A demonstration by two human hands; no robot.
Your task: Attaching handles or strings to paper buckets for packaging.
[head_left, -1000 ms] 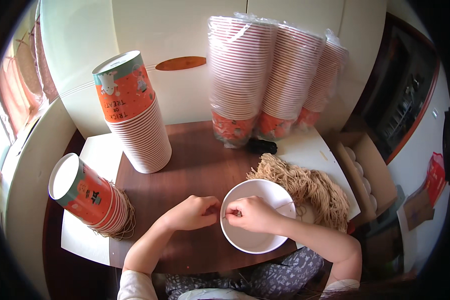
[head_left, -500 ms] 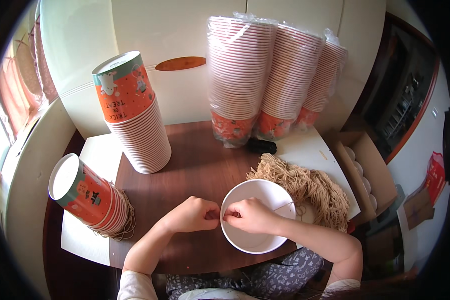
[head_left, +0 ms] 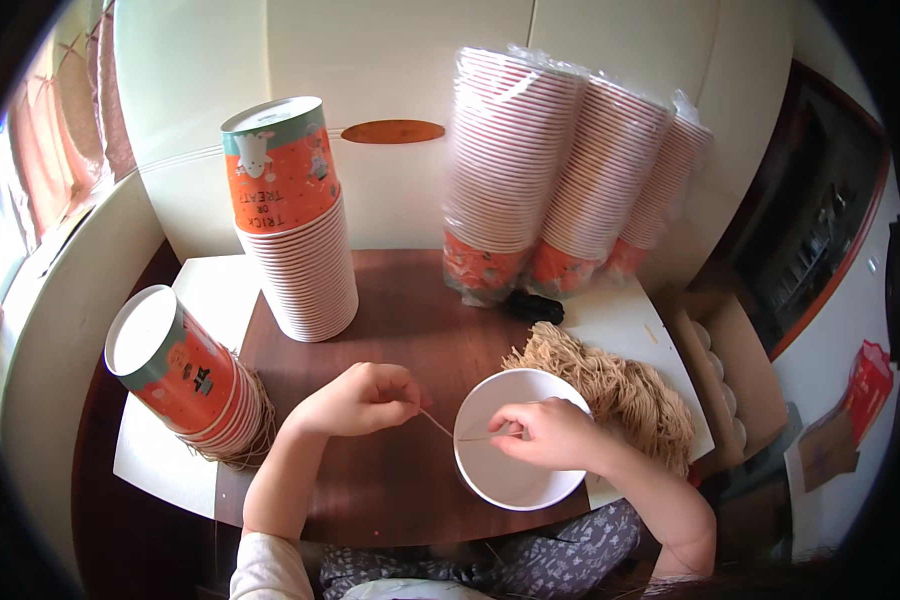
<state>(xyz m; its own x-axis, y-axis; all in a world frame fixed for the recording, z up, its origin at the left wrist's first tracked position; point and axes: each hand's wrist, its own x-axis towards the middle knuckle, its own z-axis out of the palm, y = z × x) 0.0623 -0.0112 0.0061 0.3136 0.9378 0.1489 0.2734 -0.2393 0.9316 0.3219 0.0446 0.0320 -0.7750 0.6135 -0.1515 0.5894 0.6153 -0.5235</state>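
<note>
A white paper bucket stands mouth up near the table's front edge. A thin tan cord crosses its left rim or wall; whether it goes through a hole I cannot tell. Outside the bucket, my left hand pinches one part of this cord. Over the bucket's mouth, my right hand holds the part on the inner side between its fingertips. Just behind the bucket lies a thick bundle of tan cords.
At the left stand a tall stack of upturned orange buckets and a shorter stack with cords around its base. Bagged bucket stacks rise at the back right, a black object beside them. A cardboard box sits right of the table.
My left hand has moved left and up, away from the bucket. My right hand has shifted right, off the left rim. The cord now stretches between them. The whole view has shifted slightly.
</note>
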